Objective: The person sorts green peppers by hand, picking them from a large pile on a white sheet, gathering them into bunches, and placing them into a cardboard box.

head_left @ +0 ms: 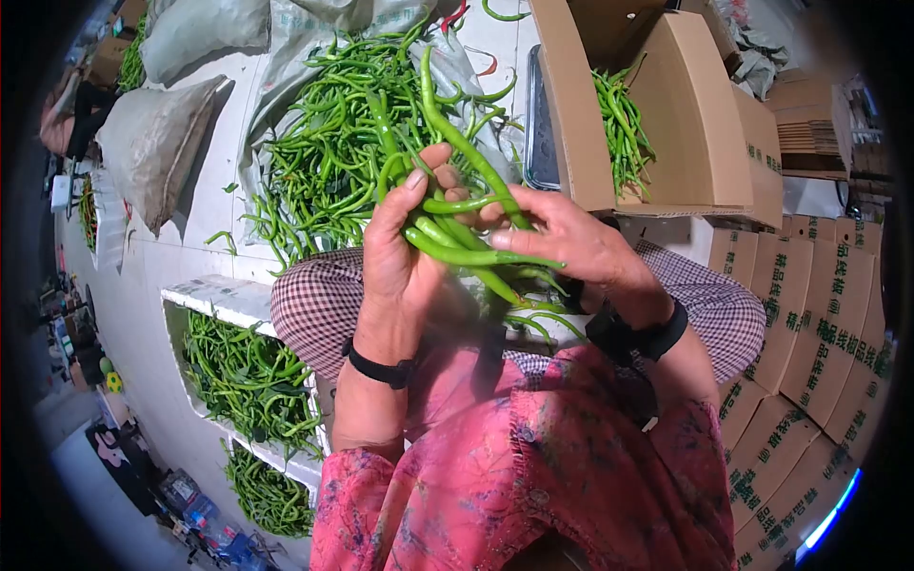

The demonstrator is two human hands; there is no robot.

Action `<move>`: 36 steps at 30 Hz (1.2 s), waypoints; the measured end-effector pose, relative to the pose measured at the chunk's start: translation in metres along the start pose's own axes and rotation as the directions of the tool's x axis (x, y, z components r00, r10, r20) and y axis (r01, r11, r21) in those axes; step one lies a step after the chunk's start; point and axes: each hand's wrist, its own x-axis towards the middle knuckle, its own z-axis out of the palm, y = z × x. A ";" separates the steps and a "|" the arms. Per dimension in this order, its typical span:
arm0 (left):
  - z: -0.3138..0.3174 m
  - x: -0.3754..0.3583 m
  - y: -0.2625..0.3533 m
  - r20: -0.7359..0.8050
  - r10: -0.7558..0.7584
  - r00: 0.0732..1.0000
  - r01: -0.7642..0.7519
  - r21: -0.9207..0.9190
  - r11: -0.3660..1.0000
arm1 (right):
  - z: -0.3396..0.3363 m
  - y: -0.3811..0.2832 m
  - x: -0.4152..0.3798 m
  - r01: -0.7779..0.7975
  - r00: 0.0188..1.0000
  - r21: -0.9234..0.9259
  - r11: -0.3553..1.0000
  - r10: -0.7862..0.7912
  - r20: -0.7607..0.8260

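Note:
Several long green chili peppers [452, 233] are bunched between my two hands, above my lap. My left hand [405, 214] is curled round the bunch, thumb up and fingertips showing behind it. From the other side my right hand [571, 238] closes its fingers on the peppers, one long curved pepper [462, 143] rising from there toward the heap. Just beyond my hands a large heap of green peppers [324, 143] lies spread on a pale woven sack [271, 114]. More peppers [533, 324] lie below my hands, partly hidden by them.
An open cardboard box [700, 124] with green peppers inside stands at the front right, beside a dark tray [541, 124]. White foam boxes [205, 295] of peppers sit at my left. Filled sacks [152, 143] lie farther left. Printed cartons [809, 314] are stacked at right.

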 end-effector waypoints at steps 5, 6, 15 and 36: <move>-0.001 0.002 0.002 0.059 -0.016 0.998 0.020 -0.076 0.997 | -0.001 -0.005 -0.004 0.033 0.966 0.034 0.999 -0.023 -0.258; -0.002 0.002 0.004 0.088 -0.008 0.996 0.017 -0.099 0.995 | -0.001 -0.007 -0.007 0.029 0.966 0.037 0.999 -0.019 -0.260; 0.001 0.001 0.003 0.000 0.076 0.997 -0.076 -0.030 0.997 | 0.028 -0.009 -0.031 0.115 0.913 -0.449 0.886 -0.272 -0.303; -0.007 0.003 0.020 -0.077 0.290 0.954 -0.281 0.112 0.953 | 0.000 0.028 -0.122 0.047 0.936 -0.123 0.991 -0.087 -0.341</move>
